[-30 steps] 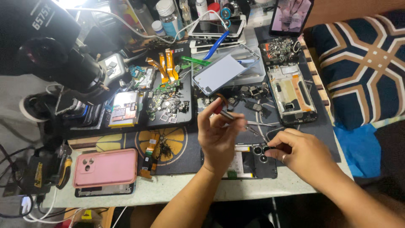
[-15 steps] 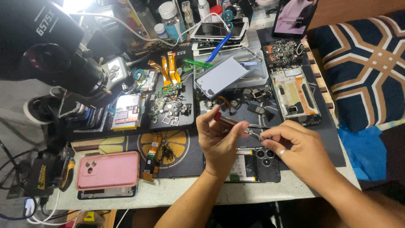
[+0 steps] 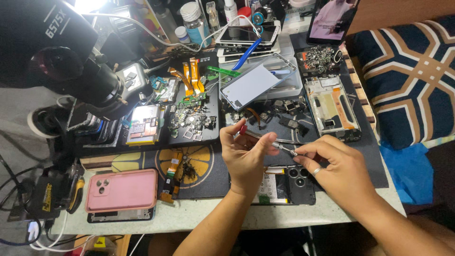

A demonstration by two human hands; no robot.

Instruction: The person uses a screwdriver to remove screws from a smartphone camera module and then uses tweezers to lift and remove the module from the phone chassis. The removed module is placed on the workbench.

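My left hand (image 3: 246, 156) grips a small screwdriver (image 3: 265, 139) with a red cap, held nearly level above the mat. My right hand (image 3: 334, 168), with a ring on one finger, pinches the metal tip end of the same screwdriver. Both hands hover over an opened black phone (image 3: 294, 182) with round camera lenses, lying flat near the table's front edge. Its left part is hidden under my left hand.
A pink phone case (image 3: 122, 189) lies front left. A black microscope (image 3: 61, 57) hangs over the left. Loose phone parts (image 3: 189, 121), a silver phone back (image 3: 249, 86), a bare phone frame (image 3: 332, 109), bottles (image 3: 194, 21) and cables crowd the back. A patterned cushion (image 3: 412, 80) sits right.
My right hand has risen from the opened phone to meet the screwdriver tip. My left hand has lowered and tilted the screwdriver toward it.
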